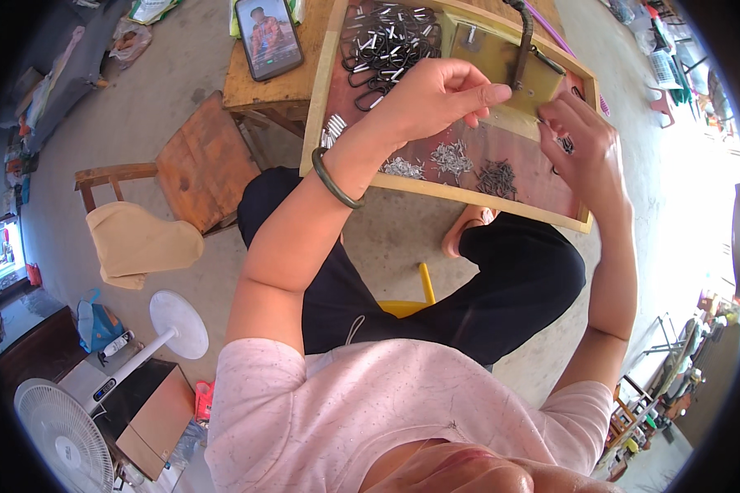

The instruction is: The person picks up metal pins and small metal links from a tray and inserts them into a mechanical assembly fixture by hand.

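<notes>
A wooden tray (324,82) holds black clips (393,37), pins (451,161).

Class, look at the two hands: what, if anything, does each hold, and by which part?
It cannot be told: the left hand is pinched, the right hand curled, and no held thing shows clearly in either.

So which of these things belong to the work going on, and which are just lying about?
Seemingly part of the work: wooden tray, black clips, small silver pieces, small dark pieces, metal plate with a lever.

Seemingly just about: phone, white fan, wooden chair, blue bag.
</notes>
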A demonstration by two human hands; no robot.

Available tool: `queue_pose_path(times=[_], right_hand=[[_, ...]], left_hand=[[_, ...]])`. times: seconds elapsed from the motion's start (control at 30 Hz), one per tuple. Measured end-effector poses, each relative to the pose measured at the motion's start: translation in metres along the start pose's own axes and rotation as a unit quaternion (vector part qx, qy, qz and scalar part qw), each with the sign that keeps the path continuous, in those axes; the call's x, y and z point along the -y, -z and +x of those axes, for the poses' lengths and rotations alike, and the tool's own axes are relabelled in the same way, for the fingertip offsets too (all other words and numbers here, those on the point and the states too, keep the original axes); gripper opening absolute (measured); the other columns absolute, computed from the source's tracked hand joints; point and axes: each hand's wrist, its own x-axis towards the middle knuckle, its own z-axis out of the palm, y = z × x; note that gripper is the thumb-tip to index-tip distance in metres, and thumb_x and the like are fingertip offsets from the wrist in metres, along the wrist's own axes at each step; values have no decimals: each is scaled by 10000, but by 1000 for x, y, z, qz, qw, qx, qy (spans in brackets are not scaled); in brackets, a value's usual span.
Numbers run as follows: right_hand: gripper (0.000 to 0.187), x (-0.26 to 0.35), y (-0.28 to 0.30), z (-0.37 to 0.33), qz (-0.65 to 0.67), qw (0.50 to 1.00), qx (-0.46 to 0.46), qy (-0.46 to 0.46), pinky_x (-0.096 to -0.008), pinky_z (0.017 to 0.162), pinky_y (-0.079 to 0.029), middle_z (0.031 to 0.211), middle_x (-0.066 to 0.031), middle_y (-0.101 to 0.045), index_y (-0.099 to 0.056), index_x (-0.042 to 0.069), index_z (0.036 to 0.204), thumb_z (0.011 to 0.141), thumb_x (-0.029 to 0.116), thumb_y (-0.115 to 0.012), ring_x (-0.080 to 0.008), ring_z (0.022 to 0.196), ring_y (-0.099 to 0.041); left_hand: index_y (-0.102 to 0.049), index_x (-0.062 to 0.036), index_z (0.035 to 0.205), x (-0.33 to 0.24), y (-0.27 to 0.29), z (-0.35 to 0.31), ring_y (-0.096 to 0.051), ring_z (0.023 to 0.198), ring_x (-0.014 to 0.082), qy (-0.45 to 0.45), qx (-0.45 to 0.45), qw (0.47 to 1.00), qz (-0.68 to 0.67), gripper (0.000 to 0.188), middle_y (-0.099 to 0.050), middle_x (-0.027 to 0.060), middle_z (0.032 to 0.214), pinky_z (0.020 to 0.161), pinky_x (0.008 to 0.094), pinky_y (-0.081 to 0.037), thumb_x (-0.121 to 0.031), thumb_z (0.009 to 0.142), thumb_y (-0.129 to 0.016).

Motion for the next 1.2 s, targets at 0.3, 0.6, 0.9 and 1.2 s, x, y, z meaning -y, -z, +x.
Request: queue_pose_path(times=[0.3,0.6,0.9,1.2], right_hand=[[341,7,-37,46,-99,958,-156,220,-348,639,-540,931,-29,-700,-703,87,1065,736,17,-761,-224,771,-696],[589,6,-60,55,107,977,-171,73,-392,814,-553,1070,-129,-677,-625,28,1310,764,65,-840,-326,975,-671],[474,-8,-67,81,-44,963,-251,85,-464,1050,-457,1424,-201,-497,-672,43,1194,756,102,-844,-393,1276,-517],[467,-12,-75,78,6,968,-245,60,-503,1125,-423,1550,-235,-411,-675,33,1173,753,123,-858,-443,1400,-455]], left_hand=[[-734,-78,953,-4,23,4,-637,776,57,60,49,990,-116,243,-684,-16,837,654,198,-438,-320,965,-750],[-765,-44,976,5,19,18,-535,684,24,-32,-70,997,-25,161,-629,-51,756,605,181,-395,-188,912,-801],[-720,-76,967,3,45,37,-593,714,39,-46,-199,977,67,298,-639,-42,799,628,201,-435,-325,871,-852],[-634,-71,843,28,34,61,-580,712,54,-77,-169,967,174,311,-620,-39,780,644,218,-466,-277,865,-866]])
